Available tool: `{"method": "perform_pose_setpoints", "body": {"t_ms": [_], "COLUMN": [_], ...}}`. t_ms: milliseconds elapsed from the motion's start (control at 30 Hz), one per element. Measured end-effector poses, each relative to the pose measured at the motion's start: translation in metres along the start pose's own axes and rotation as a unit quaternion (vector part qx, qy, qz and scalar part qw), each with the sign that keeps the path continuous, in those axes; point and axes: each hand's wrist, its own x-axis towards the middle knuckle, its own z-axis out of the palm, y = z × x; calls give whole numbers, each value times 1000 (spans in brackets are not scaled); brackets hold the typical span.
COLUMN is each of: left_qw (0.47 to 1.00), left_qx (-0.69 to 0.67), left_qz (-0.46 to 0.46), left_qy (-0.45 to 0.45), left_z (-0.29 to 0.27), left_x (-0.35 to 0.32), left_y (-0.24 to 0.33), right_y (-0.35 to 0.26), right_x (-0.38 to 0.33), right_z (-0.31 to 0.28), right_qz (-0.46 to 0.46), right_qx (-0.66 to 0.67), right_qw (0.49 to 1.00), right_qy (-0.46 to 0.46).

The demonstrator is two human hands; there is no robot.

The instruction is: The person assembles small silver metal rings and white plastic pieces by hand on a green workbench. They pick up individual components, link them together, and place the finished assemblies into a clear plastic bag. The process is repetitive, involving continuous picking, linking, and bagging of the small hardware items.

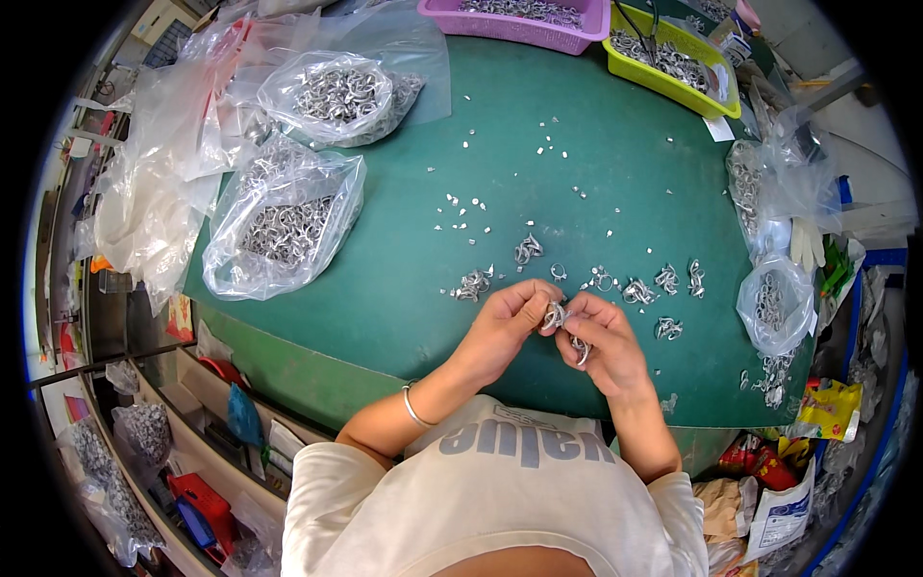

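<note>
Over the near edge of the green table [404,231], my two hands meet. The fingers of my left hand [502,327] pinch silver metal rings [554,315], and the fingertips of my right hand touch them from the other side. More silver rings [579,348] are held in the curled fingers of my right hand [612,348]. How many pieces each hand has is hidden by the fingers. Just beyond the hands lie small heaps of similar rings [473,285], another heap [528,249], and several clusters to the right [637,291].
Tiny pale chips [466,213] are scattered over the tabletop. Clear bags of silver pieces [286,231] stand at left, with another bag [769,303] at right. A purple basket [524,31] and a yellow-green basket [663,85] sit at the far edge. Open drawers [183,385] flank my left.
</note>
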Motion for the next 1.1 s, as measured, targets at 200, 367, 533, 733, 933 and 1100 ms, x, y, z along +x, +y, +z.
{"method": "perform_pose_setpoints", "body": {"t_ms": [200,367,533,733,933,1100], "left_qw": [1000,997,995,985,987,985], "left_qx": [16,73,76,87,70,144], "left_qz": [24,41,54,35,60,71], "left_qy": [-6,7,-35,-146,-129,-64], "left_z": [-4,-9,-13,-21,-19,-8], "left_x": [-1,-3,0,1,-1,-7], "left_y": [-2,-4,-5,8,8,19], "right_y": [0,-6,-8,-4,-4,-3], "right_x": [-2,-6,-7,-6,-11,-12], "right_z": [10,9,8,1,13,14], "right_qz": [-10,21,49,192,97,72], "right_qx": [15,-42,6,308,190,90], "right_qw": [1000,999,999,928,977,993], "right_qy": [8,0,-4,-81,-23,-4]}}
